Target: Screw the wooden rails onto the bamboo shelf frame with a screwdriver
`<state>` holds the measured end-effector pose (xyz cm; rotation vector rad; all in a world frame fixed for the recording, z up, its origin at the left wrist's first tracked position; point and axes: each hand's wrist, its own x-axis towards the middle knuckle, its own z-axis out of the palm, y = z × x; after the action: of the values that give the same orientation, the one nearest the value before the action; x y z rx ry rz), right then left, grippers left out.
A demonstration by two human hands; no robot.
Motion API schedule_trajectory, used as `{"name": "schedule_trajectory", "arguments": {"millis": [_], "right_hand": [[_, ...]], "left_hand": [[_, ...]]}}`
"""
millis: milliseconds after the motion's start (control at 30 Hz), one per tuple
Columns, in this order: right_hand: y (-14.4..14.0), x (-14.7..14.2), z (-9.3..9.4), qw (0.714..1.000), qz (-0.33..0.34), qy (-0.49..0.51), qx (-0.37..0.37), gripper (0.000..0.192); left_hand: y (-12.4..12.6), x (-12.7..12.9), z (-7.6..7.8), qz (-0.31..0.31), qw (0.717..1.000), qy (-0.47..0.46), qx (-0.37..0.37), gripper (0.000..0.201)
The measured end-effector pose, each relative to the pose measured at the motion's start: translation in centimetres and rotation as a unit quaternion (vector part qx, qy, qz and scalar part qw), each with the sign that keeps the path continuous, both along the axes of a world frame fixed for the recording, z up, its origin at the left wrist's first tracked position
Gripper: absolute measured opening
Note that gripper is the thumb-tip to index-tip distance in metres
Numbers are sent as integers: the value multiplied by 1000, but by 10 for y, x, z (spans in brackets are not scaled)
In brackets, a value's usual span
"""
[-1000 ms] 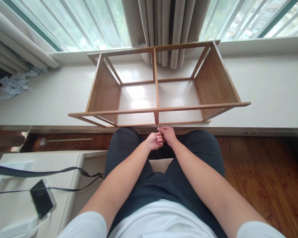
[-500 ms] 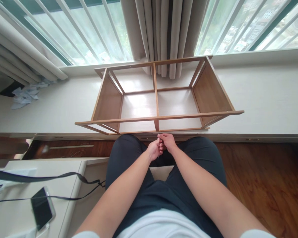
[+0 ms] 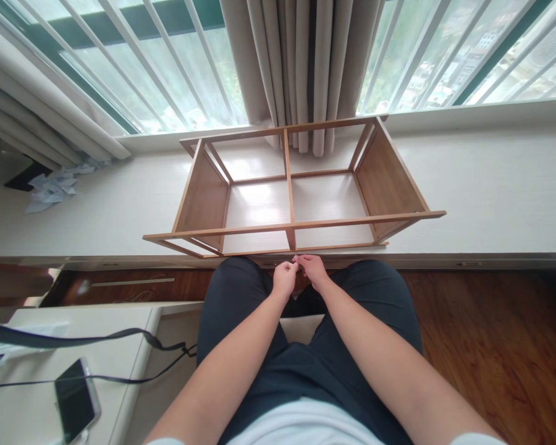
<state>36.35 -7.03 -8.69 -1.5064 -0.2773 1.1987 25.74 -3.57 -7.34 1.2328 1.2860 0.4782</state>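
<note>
pinch small, barely visible part between closed fingertips of left hand (image 3: pixel 285 275) and right hand (image 3: pixel 311 267), near open light-brown wooden shelf frame (image 3: pixel 291 221); keep grip steady.

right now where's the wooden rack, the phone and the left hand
wooden rack (image 3: pixel 290 185), head view, on its middle divider bar
phone (image 3: pixel 75 400), head view, on the dark screen
left hand (image 3: pixel 285 276), head view, on the back of the hand

A: Where does the 1 view sit?
B: On the person's head, facing forward and steeply down, close over the lap, the frame (image 3: pixel 291 213) on the ledge (image 3: pixel 491 185) beyond.
A: And far off?
B: The window (image 3: pixel 167 74).
</note>
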Motion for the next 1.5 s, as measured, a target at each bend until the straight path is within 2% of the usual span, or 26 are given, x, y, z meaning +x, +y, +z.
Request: {"name": "schedule_trajectory", "arguments": {"millis": [133,267,700,767,900,967,1033,1100,1167,1233,1300,1333,1400,1500], "right_hand": [[0,0,0,1000,0,-2,-1,43],[-1,0,1,1000,3,-4,4,40],[-3,-1,2,1000,17,-9,0,41],[-2,-1,0,1000,18,-5,-1,40],[-1,-2,-4,1000,20,-9,-8,38],[-2,-4,-4,999,26,-16,-11,36],[-4,-5,-4,999,31,-20,-12,34],[-5,-7,-3,999,31,-24,-11,32],[-5,-9,-2,999,31,-31,-10,31],[-4,-10,-1,999,34,-41,-11,29],[-4,-10,1,998,35,-49,-9,29],[-4,-11,2,998,34,-53,-8,29],[-6,-11,5,998,30,-61,-8,28],[-10,-11,9,997,25,-75,-9,25]], "left_hand": [[1,0,8,-31,993,75,82,33],[-1,1,15,-57,980,147,120,30],[0,-1,15,-79,973,176,125,29],[2,-4,15,-121,963,206,123,29],[8,-16,22,-275,927,249,50,32],[11,-23,37,-311,915,253,42,33],[12,-27,62,-301,914,258,91,33],[11,-29,99,-246,916,254,191,34],[11,-27,140,-211,906,193,313,33],[13,-21,180,-184,869,152,433,28],[19,-10,210,-157,832,158,508,18],[24,-3,220,-151,817,177,528,18],[34,9,228,-166,792,229,542,30],[46,22,221,-236,762,295,526,36]]}}
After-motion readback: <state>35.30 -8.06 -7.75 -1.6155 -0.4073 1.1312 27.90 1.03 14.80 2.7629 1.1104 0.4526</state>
